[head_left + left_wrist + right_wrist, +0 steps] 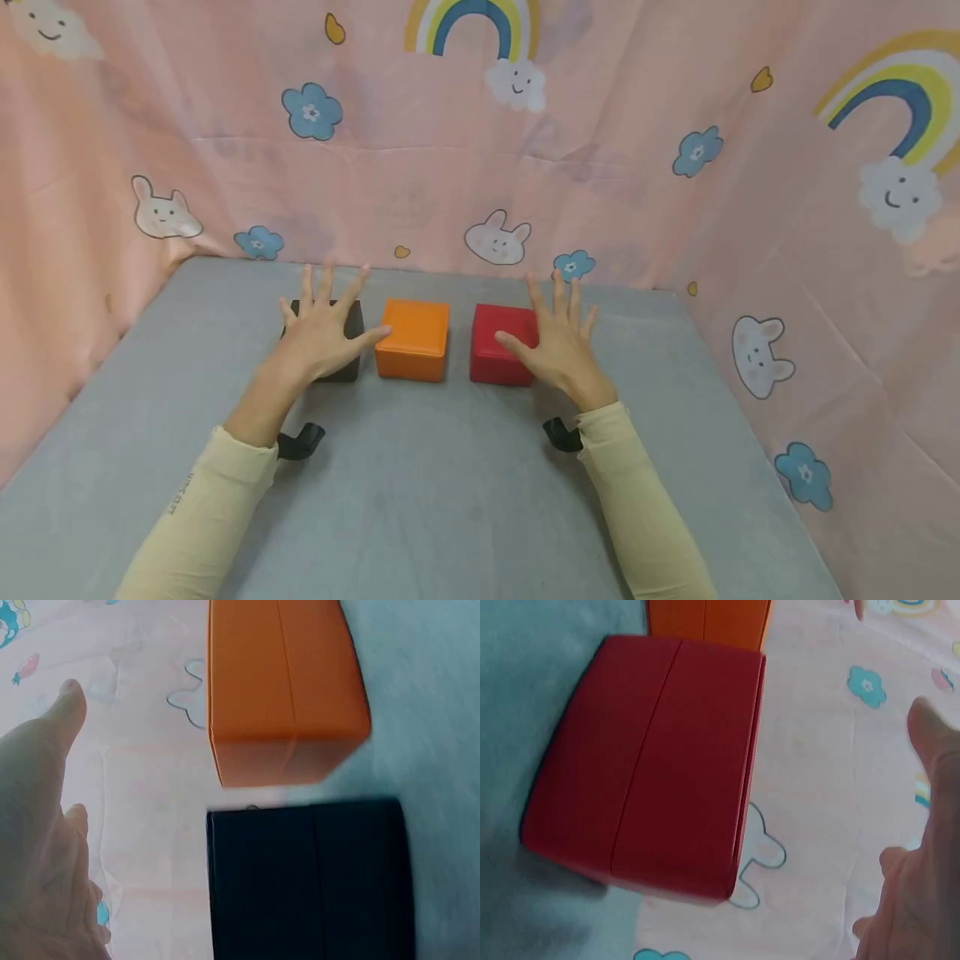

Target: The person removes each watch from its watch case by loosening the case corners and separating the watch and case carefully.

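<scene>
Three lidded boxes stand in a row toward the back of the table: a black box, an orange box and a red box. My left hand, fingers spread, hovers above the black box and covers much of it in the head view; its thumb overlaps the orange box's edge. Over the right side of the red box is my right hand, also spread, with its thumb across the box in that view. Both wrist views show a gap between each hand and the boxes. Neither hand holds anything.
A grey cloth covers the table. Behind it and along the sides hangs a pink curtain printed with rabbits, flowers and rainbows. Black wrist mounts stick out under both forearms, which wear cream sleeves.
</scene>
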Action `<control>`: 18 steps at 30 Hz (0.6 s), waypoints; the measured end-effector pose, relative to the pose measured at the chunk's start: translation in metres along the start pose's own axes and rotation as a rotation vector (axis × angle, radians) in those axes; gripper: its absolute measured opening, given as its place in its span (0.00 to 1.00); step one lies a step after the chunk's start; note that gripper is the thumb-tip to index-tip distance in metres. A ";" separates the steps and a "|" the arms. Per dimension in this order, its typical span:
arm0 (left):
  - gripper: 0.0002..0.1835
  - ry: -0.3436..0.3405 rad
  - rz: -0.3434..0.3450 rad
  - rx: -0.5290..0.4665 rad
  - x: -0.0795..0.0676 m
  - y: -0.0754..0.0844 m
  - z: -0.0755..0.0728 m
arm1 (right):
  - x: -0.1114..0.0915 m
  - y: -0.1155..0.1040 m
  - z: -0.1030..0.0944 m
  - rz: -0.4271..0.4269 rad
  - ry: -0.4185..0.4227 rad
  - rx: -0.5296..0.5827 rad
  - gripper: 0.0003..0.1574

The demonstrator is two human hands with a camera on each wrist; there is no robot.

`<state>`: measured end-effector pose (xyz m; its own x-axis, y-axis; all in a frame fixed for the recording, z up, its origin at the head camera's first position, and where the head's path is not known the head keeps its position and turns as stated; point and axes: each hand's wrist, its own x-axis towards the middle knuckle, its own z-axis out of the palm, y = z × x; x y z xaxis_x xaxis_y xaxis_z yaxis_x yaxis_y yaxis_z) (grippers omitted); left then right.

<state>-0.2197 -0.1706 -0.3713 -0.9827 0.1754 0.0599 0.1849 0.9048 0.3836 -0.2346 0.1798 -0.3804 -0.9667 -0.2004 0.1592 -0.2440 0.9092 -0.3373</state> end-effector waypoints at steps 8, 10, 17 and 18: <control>0.53 -0.028 0.005 0.011 -0.009 -0.019 -0.005 | -0.006 -0.018 0.007 -0.027 -0.038 -0.056 0.62; 0.53 -0.036 0.014 0.006 -0.012 -0.022 -0.006 | -0.008 -0.023 0.008 -0.034 -0.047 -0.065 0.62; 0.55 -0.048 0.048 0.009 -0.026 -0.037 -0.016 | -0.020 -0.049 0.014 -0.108 -0.061 0.016 0.58; 0.55 -0.057 0.052 0.006 -0.028 -0.040 -0.016 | -0.023 -0.052 0.016 -0.115 -0.075 0.035 0.58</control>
<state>-0.1993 -0.2177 -0.3734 -0.9693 0.2443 0.0270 0.2363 0.8960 0.3760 -0.2006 0.1311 -0.3815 -0.9350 -0.3302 0.1294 -0.3546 0.8656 -0.3534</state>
